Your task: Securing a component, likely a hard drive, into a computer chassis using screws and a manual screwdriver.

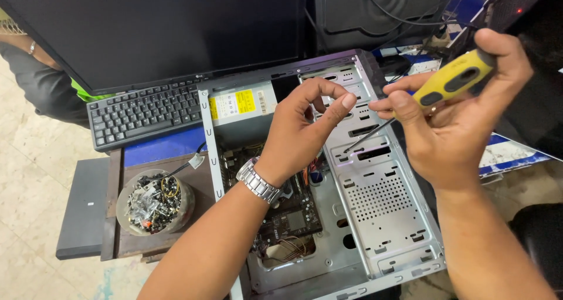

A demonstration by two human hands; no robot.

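Note:
An open grey computer case [381, 206] lies on its side, showing the motherboard [293, 218] and the perforated drive cage. My right hand [463, 118] holds a yellow-and-black handled screwdriver [454, 80], its dark shaft pointing down-left toward the drive cage. My left hand [305, 124], with a metal watch on the wrist, hovers above the case, thumb and forefinger pinched together close to the screwdriver tip; whether something small sits between them I cannot tell.
A black keyboard [143, 112] and a dark monitor [158, 30] stand behind the case. A round clear bowl [153, 203] of screws and small parts sits on a wooden stand at left, beside a flat grey panel [82, 209]. Another person's arm [29, 48] shows at far left.

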